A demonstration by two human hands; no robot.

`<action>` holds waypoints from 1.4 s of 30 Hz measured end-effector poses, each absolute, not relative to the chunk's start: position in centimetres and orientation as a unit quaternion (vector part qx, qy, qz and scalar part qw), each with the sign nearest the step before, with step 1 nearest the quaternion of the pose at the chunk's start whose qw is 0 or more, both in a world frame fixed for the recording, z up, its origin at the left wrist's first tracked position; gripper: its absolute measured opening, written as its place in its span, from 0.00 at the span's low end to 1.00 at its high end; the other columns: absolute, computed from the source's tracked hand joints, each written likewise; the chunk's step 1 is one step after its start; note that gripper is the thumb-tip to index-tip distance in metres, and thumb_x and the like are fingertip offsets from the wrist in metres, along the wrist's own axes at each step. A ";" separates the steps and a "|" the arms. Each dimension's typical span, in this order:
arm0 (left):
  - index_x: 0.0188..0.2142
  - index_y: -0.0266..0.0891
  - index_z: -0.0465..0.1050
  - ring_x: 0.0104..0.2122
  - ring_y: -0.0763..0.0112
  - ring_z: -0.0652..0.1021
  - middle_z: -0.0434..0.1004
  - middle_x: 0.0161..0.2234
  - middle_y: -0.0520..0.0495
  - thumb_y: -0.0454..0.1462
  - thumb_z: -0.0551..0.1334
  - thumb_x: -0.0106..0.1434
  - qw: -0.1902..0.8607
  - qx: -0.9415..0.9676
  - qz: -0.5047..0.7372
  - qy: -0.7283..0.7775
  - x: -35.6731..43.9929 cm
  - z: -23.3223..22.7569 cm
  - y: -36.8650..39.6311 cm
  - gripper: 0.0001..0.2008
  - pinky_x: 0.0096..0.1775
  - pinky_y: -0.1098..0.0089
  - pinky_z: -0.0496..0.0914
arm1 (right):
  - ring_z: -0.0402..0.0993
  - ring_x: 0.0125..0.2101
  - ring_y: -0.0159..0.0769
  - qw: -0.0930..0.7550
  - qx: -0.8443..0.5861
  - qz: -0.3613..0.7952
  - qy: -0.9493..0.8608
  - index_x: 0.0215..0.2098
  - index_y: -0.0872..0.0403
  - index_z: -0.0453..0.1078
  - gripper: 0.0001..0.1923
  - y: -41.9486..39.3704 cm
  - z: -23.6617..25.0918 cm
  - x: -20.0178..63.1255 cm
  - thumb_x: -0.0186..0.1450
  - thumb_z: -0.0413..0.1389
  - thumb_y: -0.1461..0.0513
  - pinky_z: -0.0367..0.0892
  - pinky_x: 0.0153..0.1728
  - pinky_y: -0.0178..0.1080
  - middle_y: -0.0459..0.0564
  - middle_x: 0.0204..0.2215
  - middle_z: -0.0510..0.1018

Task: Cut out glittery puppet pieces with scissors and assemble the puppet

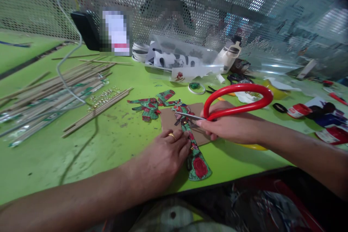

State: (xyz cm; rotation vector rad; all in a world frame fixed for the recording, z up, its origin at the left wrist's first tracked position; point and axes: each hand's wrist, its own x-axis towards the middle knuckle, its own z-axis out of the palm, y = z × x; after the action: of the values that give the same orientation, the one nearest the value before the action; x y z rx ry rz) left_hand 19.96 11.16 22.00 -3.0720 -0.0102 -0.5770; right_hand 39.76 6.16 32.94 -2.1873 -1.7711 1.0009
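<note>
1. My left hand (165,152) lies flat and spread on the green table (81,152), palm down, with a gold ring (172,135) on one finger. Its fingertips press on the edge of the painted paper figure (195,152), which runs from just beyond my fingers down to the near table edge.
2. My right hand (231,127) is closed around the red-handled scissors (239,99) (the big red loop arches above my knuckles). The thin metal blades point left, their tip touching the upper part of the figure, just past my left fingertips.
3. The figure, green with red flowers, rests partly on a brown cardboard sheet (168,119); that sheet lies under both hands' fingertips.
4. Loose painted cut-out pieces (152,105) lie just beyond the cardboard, apart from either hand.
5. Farther left, well apart from my hands, are bundles of wooden sticks (67,87).
6. Behind the scissors sit a small roll of tape (196,87) and a clear plastic bag of printed sheets (179,58), against the perforated metal screen (40,3).
</note>
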 end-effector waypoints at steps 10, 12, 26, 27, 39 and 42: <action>0.55 0.24 0.72 0.53 0.47 0.76 0.75 0.55 0.27 0.33 0.54 0.69 0.007 -0.985 -0.170 0.005 19.9 22.3 11.1 0.19 0.52 0.50 0.73 | 0.74 0.23 0.35 0.056 -0.734 0.326 -0.593 0.20 0.52 0.64 0.18 6.4 33.3 39.5 0.68 0.52 0.59 0.68 0.27 0.37 0.49 0.20 0.76; 0.56 0.24 0.71 0.54 0.47 0.76 0.75 0.56 0.27 0.33 0.54 0.69 0.012 -0.986 -0.167 0.005 19.8 22.3 11.1 0.19 0.53 0.51 0.73 | 0.75 0.23 0.35 0.070 -0.734 0.330 -0.589 0.21 0.51 0.63 0.17 6.3 33.1 39.7 0.68 0.53 0.59 0.68 0.26 0.37 0.49 0.20 0.76; 0.54 0.23 0.72 0.52 0.46 0.77 0.76 0.55 0.27 0.33 0.52 0.69 0.017 -0.986 -0.163 0.007 20.0 22.3 11.1 0.20 0.51 0.50 0.75 | 0.74 0.23 0.35 0.072 -0.729 0.279 -0.621 0.18 0.52 0.65 0.21 5.2 33.8 39.9 0.69 0.52 0.58 0.68 0.31 0.40 0.49 0.19 0.77; 0.54 0.23 0.72 0.53 0.46 0.77 0.76 0.55 0.27 0.33 0.51 0.69 0.015 -0.987 -0.160 0.008 20.0 22.3 11.1 0.20 0.51 0.50 0.75 | 0.74 0.24 0.36 0.074 -0.727 0.275 -0.625 0.18 0.52 0.65 0.21 5.1 33.7 40.0 0.69 0.52 0.57 0.68 0.31 0.40 0.49 0.19 0.77; 0.52 0.25 0.74 0.49 0.48 0.78 0.79 0.51 0.32 0.33 0.51 0.70 0.005 -0.980 -0.201 0.002 20.1 22.1 11.1 0.18 0.49 0.51 0.76 | 0.75 0.23 0.35 0.157 -0.696 0.353 -0.606 0.22 0.53 0.67 0.19 5.4 32.0 39.9 0.70 0.52 0.56 0.69 0.27 0.37 0.49 0.21 0.77; 0.51 0.25 0.74 0.49 0.48 0.78 0.80 0.50 0.32 0.33 0.51 0.70 0.001 -0.980 -0.198 0.001 20.1 22.2 11.1 0.18 0.48 0.51 0.77 | 0.75 0.24 0.35 0.150 -0.689 0.350 -0.616 0.22 0.53 0.66 0.20 5.5 31.8 40.0 0.71 0.50 0.56 0.68 0.27 0.36 0.49 0.21 0.77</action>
State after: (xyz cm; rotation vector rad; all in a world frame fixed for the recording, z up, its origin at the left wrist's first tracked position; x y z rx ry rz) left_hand 20.11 11.09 22.16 -3.0776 0.0033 -0.6205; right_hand 40.05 5.52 31.80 -1.9805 -1.7702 1.0055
